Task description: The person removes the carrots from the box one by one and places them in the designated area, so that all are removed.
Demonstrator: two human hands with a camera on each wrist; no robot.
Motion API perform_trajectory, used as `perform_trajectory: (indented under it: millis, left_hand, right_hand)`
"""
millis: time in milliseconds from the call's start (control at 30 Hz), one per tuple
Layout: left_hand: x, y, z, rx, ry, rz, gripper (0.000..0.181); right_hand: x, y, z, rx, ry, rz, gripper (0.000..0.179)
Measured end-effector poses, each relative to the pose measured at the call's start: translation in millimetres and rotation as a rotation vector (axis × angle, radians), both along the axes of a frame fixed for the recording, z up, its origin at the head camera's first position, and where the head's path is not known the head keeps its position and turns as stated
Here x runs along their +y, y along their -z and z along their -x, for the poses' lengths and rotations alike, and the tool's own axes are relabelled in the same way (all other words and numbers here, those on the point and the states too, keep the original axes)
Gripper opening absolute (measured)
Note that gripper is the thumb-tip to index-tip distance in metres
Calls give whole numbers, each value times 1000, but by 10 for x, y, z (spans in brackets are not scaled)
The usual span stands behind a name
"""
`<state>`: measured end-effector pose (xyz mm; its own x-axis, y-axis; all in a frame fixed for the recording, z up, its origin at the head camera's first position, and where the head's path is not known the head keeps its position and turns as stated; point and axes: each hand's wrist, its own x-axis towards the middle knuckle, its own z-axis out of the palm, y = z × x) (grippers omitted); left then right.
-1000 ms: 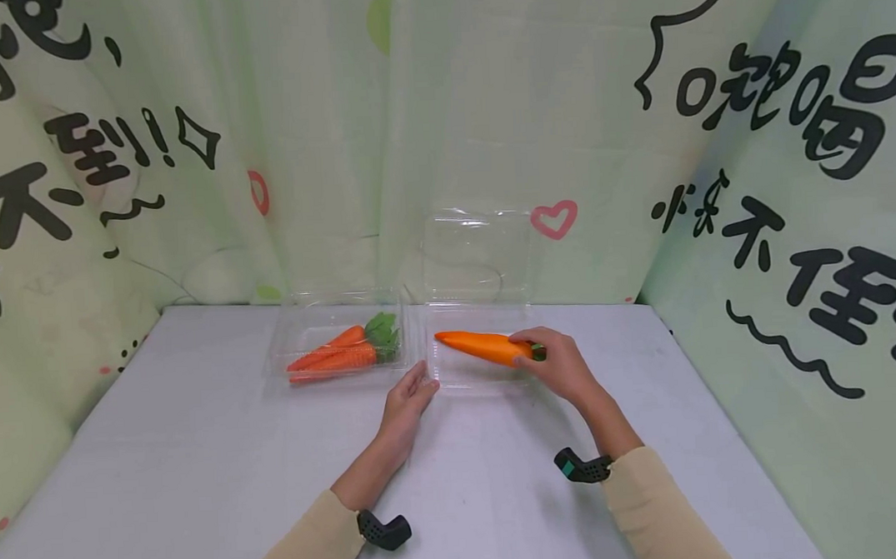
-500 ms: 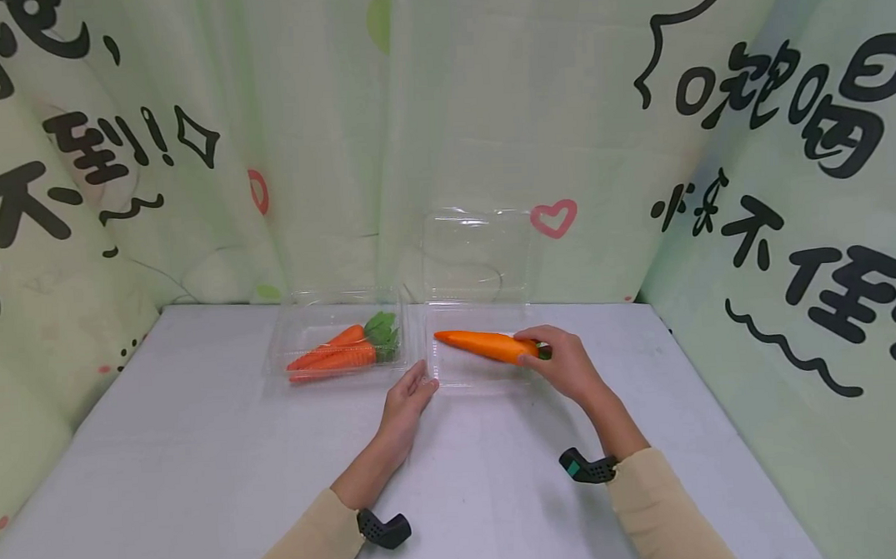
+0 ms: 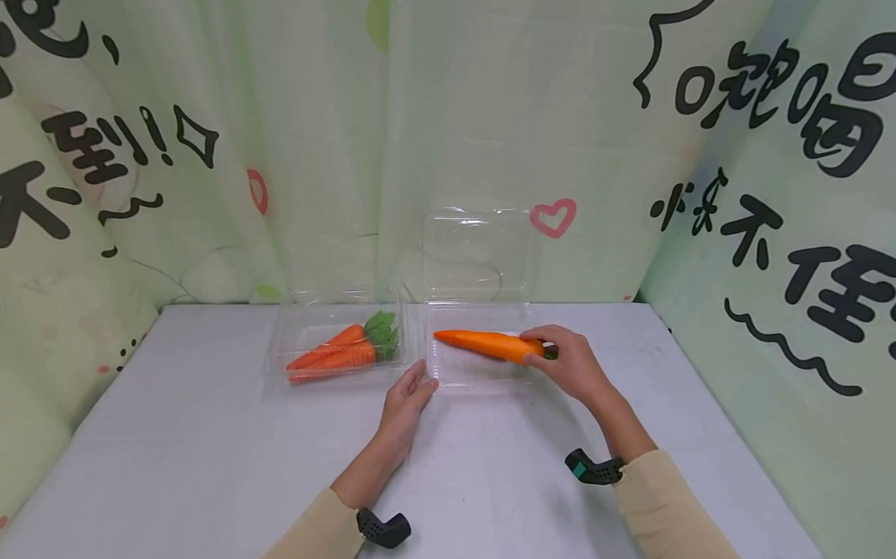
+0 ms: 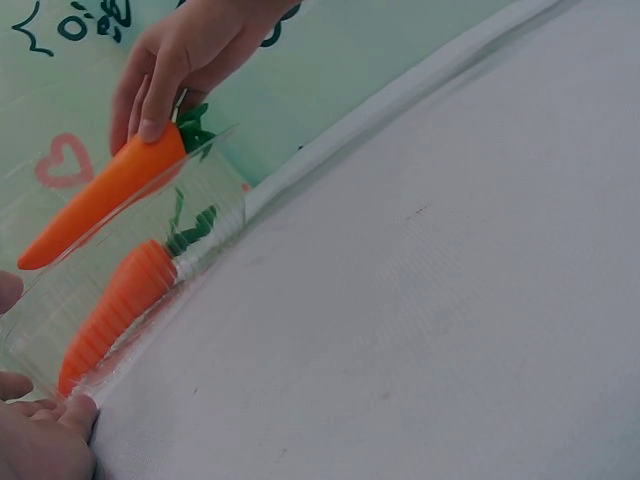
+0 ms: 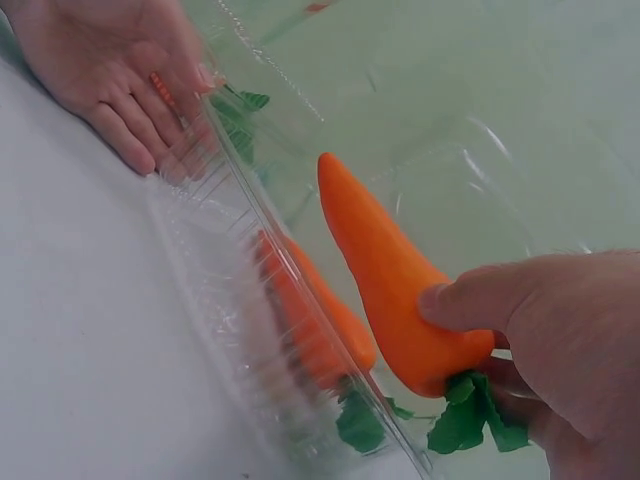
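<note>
My right hand [image 3: 567, 362] pinches an orange carrot [image 3: 484, 345] near its green top, over the right-hand clear plastic box [image 3: 452, 379], whose lid [image 3: 470, 258] stands up at the back. The tip points left. Through the box wall, both wrist views show a second carrot shape [image 4: 118, 310] below the held one; from the head it is not separately visible. My left hand [image 3: 407, 406] rests against the box's front left corner with fairly straight fingers [image 5: 125, 135].
To the left, another clear box [image 3: 281, 345] holds orange carrots [image 3: 339, 355] with green leaves. Its right side stands close beside the first box. Behind the white table [image 3: 224, 481] hangs a pale green curtain [image 3: 322, 151] with black lettering.
The right hand has shifted slightly right along the carrot's top end, and its forearm moved right too. The carrot's tip stays almost in place. My left hand has not moved.
</note>
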<state>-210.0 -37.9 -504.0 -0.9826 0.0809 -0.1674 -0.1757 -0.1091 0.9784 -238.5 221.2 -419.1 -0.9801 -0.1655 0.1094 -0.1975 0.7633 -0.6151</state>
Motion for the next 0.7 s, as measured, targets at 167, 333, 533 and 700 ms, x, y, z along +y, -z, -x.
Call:
perform_trajectory:
  millis: [167,333,533,700]
  left_hand:
    - [0,13,0,0,1,16,60]
    - [3,19,-2,8,-3,19,59]
    - [-3,8,2,2,9,20,60]
    - [-12,3,20,-15,22,18,60]
  right_hand:
    - [26,-4,-9,2,6,-1,37]
    - [37,-5,-15,1,9,-2,37]
    - [63,-14,-35,5,15,-5,37]
    - [105,-28,-55,14,16,-12,37]
